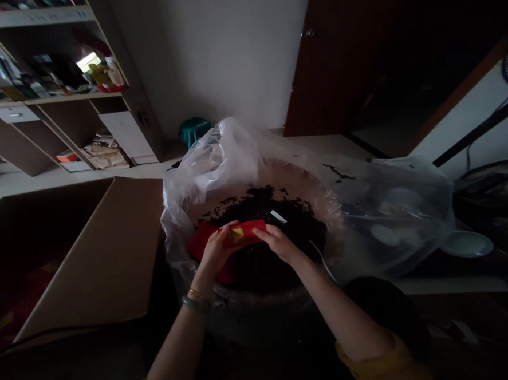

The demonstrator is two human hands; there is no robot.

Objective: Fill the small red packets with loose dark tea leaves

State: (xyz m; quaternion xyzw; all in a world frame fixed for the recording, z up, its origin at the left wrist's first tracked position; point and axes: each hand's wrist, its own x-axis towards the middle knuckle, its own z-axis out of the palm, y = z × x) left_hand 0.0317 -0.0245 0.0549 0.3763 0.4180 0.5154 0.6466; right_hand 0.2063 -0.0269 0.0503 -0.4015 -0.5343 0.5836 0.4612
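Dim room, deep foreground shadows, slight blur, stretched edges.

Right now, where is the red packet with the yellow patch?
In the head view, the red packet is held between the left hand and right hand, above the dark material inside the plastic-lined container.

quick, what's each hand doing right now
Left hand: closed on the left end of the red packet, fingers around it.
Right hand: holding the packet's right end, thumb on top.
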